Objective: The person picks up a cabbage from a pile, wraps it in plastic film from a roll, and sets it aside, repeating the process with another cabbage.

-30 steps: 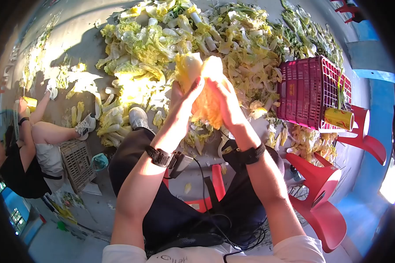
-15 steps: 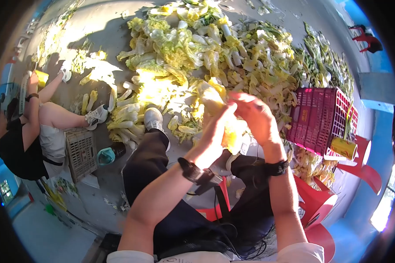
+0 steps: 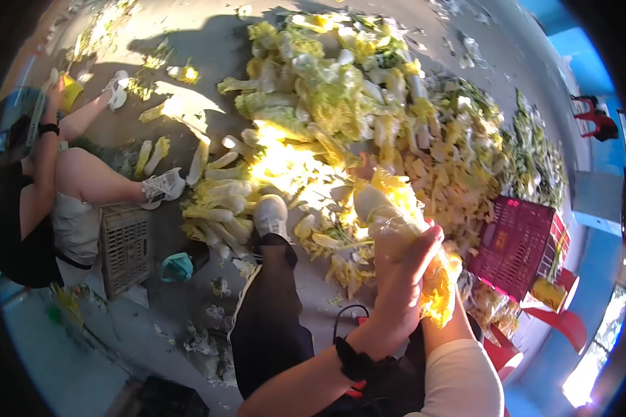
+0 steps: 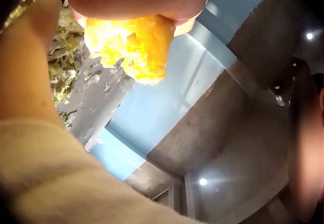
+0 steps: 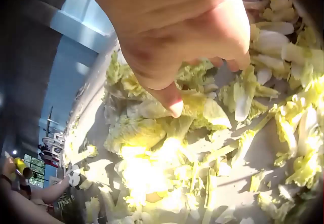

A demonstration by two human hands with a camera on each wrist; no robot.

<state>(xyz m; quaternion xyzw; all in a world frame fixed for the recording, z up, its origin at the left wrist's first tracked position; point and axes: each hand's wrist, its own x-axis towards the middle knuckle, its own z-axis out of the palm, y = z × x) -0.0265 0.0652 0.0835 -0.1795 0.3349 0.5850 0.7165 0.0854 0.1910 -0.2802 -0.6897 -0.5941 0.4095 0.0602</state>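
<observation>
Napa cabbage (image 3: 388,219) raised above floor (image 3: 177,313), gripped in left hand's (image 3: 405,274) curled fingers, right hand (image 5: 187,42) over leaf pile (image 3: 327,90), its grip indeterminable, fingers partly hidden, magenta crate (image 3: 511,247) beside pile's right edge.

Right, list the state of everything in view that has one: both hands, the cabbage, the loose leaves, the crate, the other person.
Left hand: curled round the cabbage.
Right hand: open over the leaves, nothing visibly held.
Cabbage: held off the floor, yellow leafy end showing.
Loose leaves: heaped on the floor, partly in bright sun.
Pink crate: beside the heap.
Other person: seated, holding something yellow.
</observation>
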